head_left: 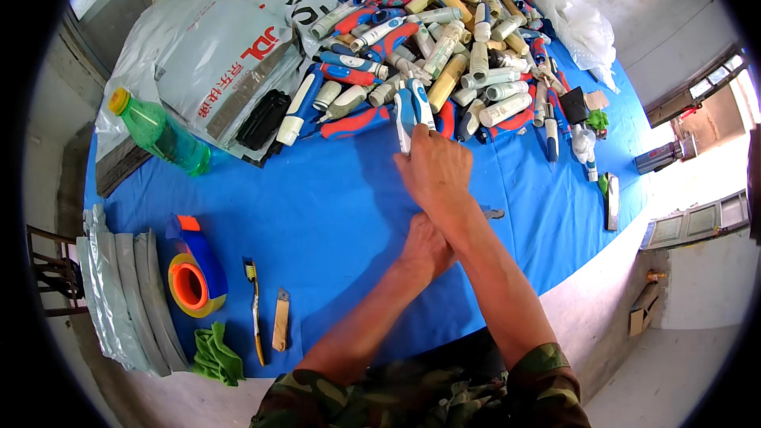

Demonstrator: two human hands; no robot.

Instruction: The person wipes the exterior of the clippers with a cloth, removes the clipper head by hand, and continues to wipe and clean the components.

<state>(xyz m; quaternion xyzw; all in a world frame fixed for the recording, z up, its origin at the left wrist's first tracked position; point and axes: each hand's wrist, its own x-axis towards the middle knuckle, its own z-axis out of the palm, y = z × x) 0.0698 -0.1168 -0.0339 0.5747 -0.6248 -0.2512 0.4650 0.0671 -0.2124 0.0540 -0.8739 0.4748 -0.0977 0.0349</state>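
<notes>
My right hand (437,166) reaches to the front edge of a big heap of parts. Its fingers are closed on a blue-and-white handle (405,117), shaped like an electric toothbrush body. A second, similar handle (423,103) lies right against it at the fingertips. Nearer to me, my left hand (428,247) is low over the blue cloth, beneath the crossing right wrist. Its fingers are mostly hidden, so I cannot see whether they hold anything. The heap mixes red-and-blue handles (357,123) with whitish and yellowed tubes (449,83).
At the left are a grey plastic mailing bag (230,40), a green bottle (162,133), a stack of grey packets (131,301) and tape rolls (190,284). Near the front edge lie a green cloth (218,355), a toothbrush (255,313) and a box cutter (281,321). The blue tablecloth (317,198) covers the table.
</notes>
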